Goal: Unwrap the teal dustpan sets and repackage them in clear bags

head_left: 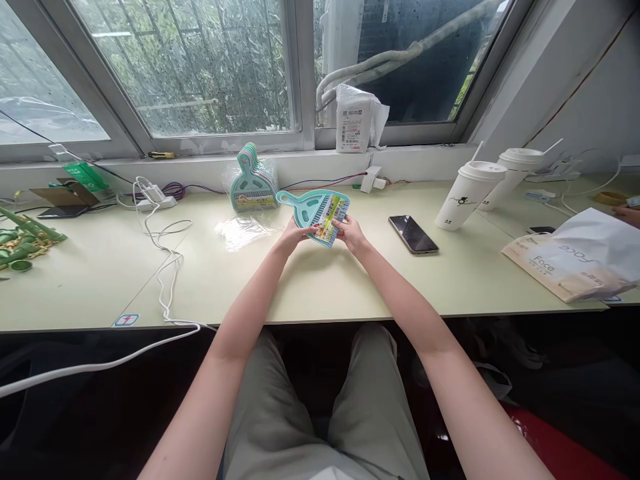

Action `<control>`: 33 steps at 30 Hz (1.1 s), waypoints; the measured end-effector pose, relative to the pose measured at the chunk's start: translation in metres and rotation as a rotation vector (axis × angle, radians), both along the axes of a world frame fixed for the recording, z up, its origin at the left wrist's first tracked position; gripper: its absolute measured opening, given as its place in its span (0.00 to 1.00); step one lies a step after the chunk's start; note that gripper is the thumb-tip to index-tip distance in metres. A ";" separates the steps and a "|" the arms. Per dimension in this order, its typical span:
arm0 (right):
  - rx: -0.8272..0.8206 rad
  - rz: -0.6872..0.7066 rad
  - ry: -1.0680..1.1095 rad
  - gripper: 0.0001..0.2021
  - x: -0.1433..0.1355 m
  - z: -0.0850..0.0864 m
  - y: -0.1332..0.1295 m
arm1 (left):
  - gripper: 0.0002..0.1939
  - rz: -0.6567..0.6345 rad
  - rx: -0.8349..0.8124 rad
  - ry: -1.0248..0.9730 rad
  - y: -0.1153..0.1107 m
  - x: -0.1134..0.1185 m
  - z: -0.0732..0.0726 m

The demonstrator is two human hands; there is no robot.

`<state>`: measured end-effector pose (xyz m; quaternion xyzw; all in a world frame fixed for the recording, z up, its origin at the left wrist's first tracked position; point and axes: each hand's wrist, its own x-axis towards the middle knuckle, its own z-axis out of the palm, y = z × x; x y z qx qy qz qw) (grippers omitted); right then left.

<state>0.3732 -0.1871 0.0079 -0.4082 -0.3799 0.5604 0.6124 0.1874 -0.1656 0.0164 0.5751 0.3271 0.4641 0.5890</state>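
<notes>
Both of my hands hold a small teal dustpan (304, 215) above the table, its handle pointing to the upper left. A printed yellow-green label (330, 215) covers its front, with blue bristle-like stripes along the wide edge. My left hand (293, 235) grips the lower left side, the thumb lying on the front. My right hand (351, 233) pinches the right edge near the label. Fingers behind the dustpan are hidden. Just behind stands a stack of similar dustpans (253, 183) in clear plastic, the front one teal. A crumpled clear plastic wrapper (243, 230) lies left of my hands.
A phone (413, 234) and two lidded white cups (467, 197) (517, 167) are on the right, near a paper bag (565, 260). White cables (167, 267) trail over the left side. A white package (355, 123) stands on the windowsill. Another person's hand (627, 215) shows at far right.
</notes>
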 end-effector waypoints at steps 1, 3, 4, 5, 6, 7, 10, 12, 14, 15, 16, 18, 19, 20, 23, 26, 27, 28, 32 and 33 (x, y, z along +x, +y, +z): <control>-0.004 -0.007 0.013 0.10 0.000 0.001 0.000 | 0.30 0.009 -0.002 0.065 0.001 -0.003 0.003; -0.014 -0.031 0.030 0.10 0.002 0.003 -0.001 | 0.22 0.138 0.023 0.268 0.005 -0.012 0.008; -0.020 -0.048 0.036 0.10 0.003 0.003 0.000 | 0.22 0.272 0.066 0.395 0.007 -0.017 0.010; -0.027 -0.065 0.040 0.10 0.004 0.003 0.000 | 0.22 0.440 0.123 0.527 0.008 -0.024 0.011; -0.034 -0.083 0.042 0.09 0.006 0.003 0.000 | 0.20 0.617 0.186 0.655 0.010 -0.031 0.011; -0.041 -0.098 0.042 0.09 0.007 0.003 0.001 | 0.18 0.780 0.233 0.770 0.011 -0.038 0.010; -0.056 -0.113 0.026 0.09 0.011 0.004 0.000 | 0.18 0.975 0.197 1.073 0.013 -0.057 0.005; -0.060 -0.094 0.009 0.08 0.011 0.005 0.000 | 0.22 0.833 0.151 1.242 0.013 -0.064 0.000; -0.060 -0.066 -0.006 0.08 0.009 0.005 -0.002 | 0.22 0.634 0.197 1.332 0.013 -0.065 -0.003; -0.063 -0.053 -0.015 0.08 0.008 0.006 -0.002 | 0.22 0.561 0.244 1.345 0.013 -0.063 -0.004; -0.068 -0.040 -0.028 0.08 0.008 0.006 -0.002 | 0.23 0.520 0.292 1.344 0.013 -0.060 -0.005; -0.089 -0.022 -0.060 0.08 0.006 0.006 -0.003 | 0.25 0.501 0.357 1.324 0.013 -0.054 -0.006; -0.104 -0.019 -0.078 0.08 0.006 0.005 -0.003 | 0.26 0.514 0.373 1.311 0.014 -0.052 -0.007; -0.120 -0.020 -0.094 0.08 0.006 0.005 -0.004 | 0.25 0.539 0.386 1.297 0.015 -0.050 -0.008; -0.144 -0.037 -0.123 0.09 0.007 0.006 -0.004 | 0.25 0.640 0.418 1.195 0.018 -0.050 -0.009; -0.149 -0.078 -0.127 0.09 0.010 0.006 -0.004 | 0.28 0.680 0.502 1.021 0.022 -0.051 -0.010; -0.152 -0.090 -0.124 0.09 0.010 0.006 -0.003 | 0.29 0.656 0.549 0.968 0.022 -0.050 -0.009; -0.156 -0.095 -0.120 0.09 0.010 0.006 -0.003 | 0.30 0.614 0.603 0.921 0.022 -0.047 -0.009; -0.135 -0.050 -0.085 0.09 0.005 0.003 -0.003 | 0.30 0.377 0.782 0.754 0.019 -0.032 -0.009; -0.122 -0.043 -0.069 0.09 0.003 0.003 -0.003 | 0.29 0.332 0.801 0.719 0.016 -0.028 -0.008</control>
